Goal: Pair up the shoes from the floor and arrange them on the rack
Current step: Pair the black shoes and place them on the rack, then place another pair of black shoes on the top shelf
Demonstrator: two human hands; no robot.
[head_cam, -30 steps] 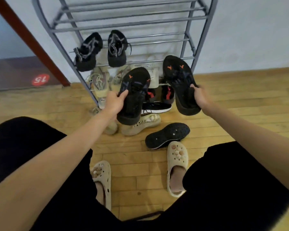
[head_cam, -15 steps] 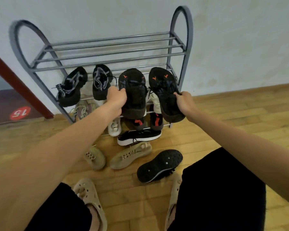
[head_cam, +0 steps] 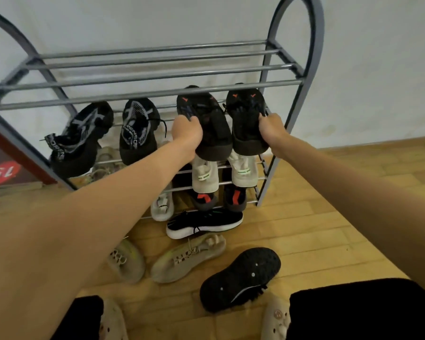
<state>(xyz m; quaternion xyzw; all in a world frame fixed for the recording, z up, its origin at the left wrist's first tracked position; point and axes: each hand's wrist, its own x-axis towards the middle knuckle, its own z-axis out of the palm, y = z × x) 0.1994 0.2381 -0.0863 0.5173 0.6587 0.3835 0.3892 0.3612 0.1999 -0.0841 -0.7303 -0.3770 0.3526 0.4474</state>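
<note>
A grey metal rack (head_cam: 155, 82) stands against the wall. My left hand (head_cam: 187, 133) grips one black shoe with orange marks (head_cam: 212, 126), and my right hand (head_cam: 271, 130) grips its mate (head_cam: 245, 119). Both shoes lie on the right half of the second tier, toes under the top shelf's front bar. A black pair with grey lettering (head_cam: 138, 133) sits on the left of that tier. On the floor lie a black sneaker with a white sole (head_cam: 204, 223), two beige sneakers (head_cam: 187, 257) and an upturned black shoe (head_cam: 241, 278).
White shoes (head_cam: 204, 175) and dark shoes with red marks (head_cam: 234, 197) fill the lower tiers on the right. A white shoe (head_cam: 162, 204) leans at the rack's foot. My feet in beige clogs (head_cam: 275, 320) are at the bottom. A red door frame (head_cam: 8, 143) stands at the left.
Both hands have carried the black orange-marked pair up and forward from in front of the rack onto its second tier. The camera has moved closer to the rack.
</note>
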